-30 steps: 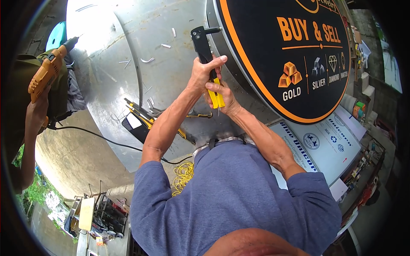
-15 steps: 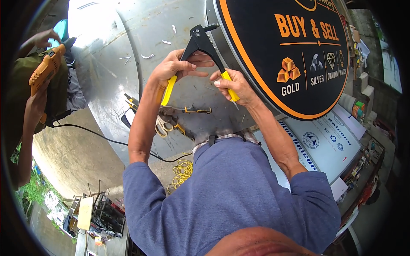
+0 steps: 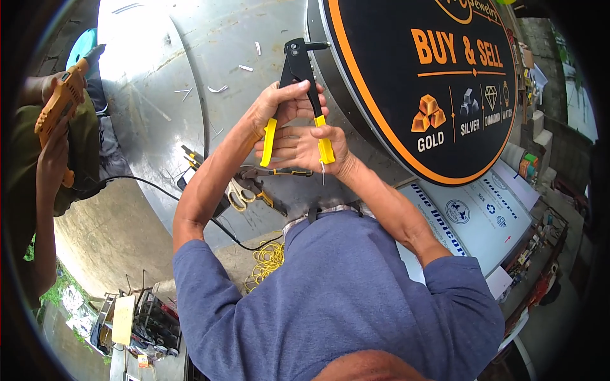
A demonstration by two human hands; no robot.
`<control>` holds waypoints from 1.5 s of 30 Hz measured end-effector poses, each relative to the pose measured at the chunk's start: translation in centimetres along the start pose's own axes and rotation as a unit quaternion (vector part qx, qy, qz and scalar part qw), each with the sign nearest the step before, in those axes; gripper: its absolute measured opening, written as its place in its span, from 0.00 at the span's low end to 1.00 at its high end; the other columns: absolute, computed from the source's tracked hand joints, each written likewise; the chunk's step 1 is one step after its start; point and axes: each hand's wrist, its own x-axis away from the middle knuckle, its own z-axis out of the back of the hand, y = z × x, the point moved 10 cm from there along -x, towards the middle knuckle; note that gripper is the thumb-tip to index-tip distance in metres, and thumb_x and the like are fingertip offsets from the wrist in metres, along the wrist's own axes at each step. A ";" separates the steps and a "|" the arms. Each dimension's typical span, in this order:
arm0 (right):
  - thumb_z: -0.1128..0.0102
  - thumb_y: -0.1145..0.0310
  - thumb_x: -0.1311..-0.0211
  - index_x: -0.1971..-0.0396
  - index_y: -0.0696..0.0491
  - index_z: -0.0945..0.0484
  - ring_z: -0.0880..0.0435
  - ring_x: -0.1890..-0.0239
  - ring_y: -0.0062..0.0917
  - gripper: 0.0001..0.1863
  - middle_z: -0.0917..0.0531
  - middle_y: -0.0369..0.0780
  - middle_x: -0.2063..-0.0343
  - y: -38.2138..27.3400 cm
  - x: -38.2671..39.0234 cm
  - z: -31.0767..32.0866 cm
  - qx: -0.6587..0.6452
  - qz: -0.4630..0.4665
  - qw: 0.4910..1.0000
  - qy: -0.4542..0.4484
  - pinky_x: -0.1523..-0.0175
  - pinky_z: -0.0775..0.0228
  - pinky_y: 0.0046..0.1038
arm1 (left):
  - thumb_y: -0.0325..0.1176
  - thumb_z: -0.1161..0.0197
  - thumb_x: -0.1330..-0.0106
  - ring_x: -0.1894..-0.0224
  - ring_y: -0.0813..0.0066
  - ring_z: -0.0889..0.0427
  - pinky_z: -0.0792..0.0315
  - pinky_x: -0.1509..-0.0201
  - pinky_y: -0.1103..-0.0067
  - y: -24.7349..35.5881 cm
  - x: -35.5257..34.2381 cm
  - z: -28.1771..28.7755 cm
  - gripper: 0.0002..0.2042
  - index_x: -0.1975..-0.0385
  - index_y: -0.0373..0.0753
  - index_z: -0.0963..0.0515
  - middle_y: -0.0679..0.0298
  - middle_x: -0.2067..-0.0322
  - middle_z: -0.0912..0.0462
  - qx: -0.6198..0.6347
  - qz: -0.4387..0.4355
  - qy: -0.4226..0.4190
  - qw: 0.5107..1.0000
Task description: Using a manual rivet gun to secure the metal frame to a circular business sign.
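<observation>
A hand riveter (image 3: pixel 295 68) with a black body and yellow grips is between my hands, its nose pointing right at the rim of a round black sign (image 3: pixel 381 70). Whether nose and rim touch I cannot tell. My left hand (image 3: pixel 273 106) holds the body, thumb laid across it, near the left grip. Palm up, my right hand (image 3: pixel 304 150) has the right grip under its thumb, and its straightened fingers reach toward the left grip. A thin pin sticks out below the right grip. Beneath, beige-handled scissors (image 3: pixel 239 194) and yellow-and-black pliers (image 3: pixel 289 171) lie on the metal sheet (image 3: pixel 244 38).
White scraps dot the metal sheet. At the left another person holds an orange power drill (image 3: pixel 61 105), its black cord (image 3: pixel 146 183) crossing toward me. Coiled yellow cord (image 3: pixel 264 261) lies below the sheet's edge. Printed panels (image 3: pixel 457 213) are at the right.
The riveter's handles have come closer together. My right hand has moved left and lower, its fingers now stretched toward the left grip. The other person's drill has shifted slightly.
</observation>
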 end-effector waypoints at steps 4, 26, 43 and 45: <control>0.42 0.53 0.45 0.32 0.68 0.45 0.36 0.31 0.54 0.47 0.33 0.63 0.37 -0.1 -0.1 -0.4 0.028 0.016 0.999 -0.013 0.26 0.49 0.56 | 0.43 0.32 0.36 0.62 0.61 0.12 0.16 0.51 0.68 0.1 -0.1 0.3 0.20 0.56 0.31 0.23 0.55 0.64 0.16 -0.029 -0.012 0.048 0.998; 0.32 0.60 0.38 0.61 0.59 0.23 0.24 0.83 0.20 0.17 0.22 0.35 0.81 -1.4 9.1 2.6 0.528 -0.053 0.786 0.317 0.77 0.32 0.25 | 0.44 0.33 0.35 0.66 0.63 0.12 0.18 0.60 0.72 -5.7 6.8 0.3 0.20 0.56 0.31 0.23 0.53 0.66 0.15 0.084 -0.123 0.176 0.973; 0.34 0.66 0.40 0.50 0.56 0.29 0.14 0.72 0.48 0.21 0.17 0.51 0.78 -0.3 15.1 -7.8 0.871 0.066 0.348 0.340 0.66 0.27 0.45 | 0.50 0.44 0.26 0.61 0.78 0.22 0.27 0.51 0.79 -11.6 8.0 0.7 0.21 0.51 0.35 0.24 0.67 0.64 0.20 -0.085 -0.307 0.136 0.938; 0.34 0.66 0.40 0.49 0.56 0.29 0.14 0.71 0.48 0.22 0.16 0.51 0.77 0.0 15.4 -8.0 0.875 0.064 0.342 0.337 0.66 0.27 0.45 | 0.50 0.45 0.25 0.61 0.79 0.21 0.26 0.52 0.79 -11.8 8.3 0.4 0.21 0.51 0.36 0.24 0.67 0.63 0.20 -0.087 -0.304 0.139 0.938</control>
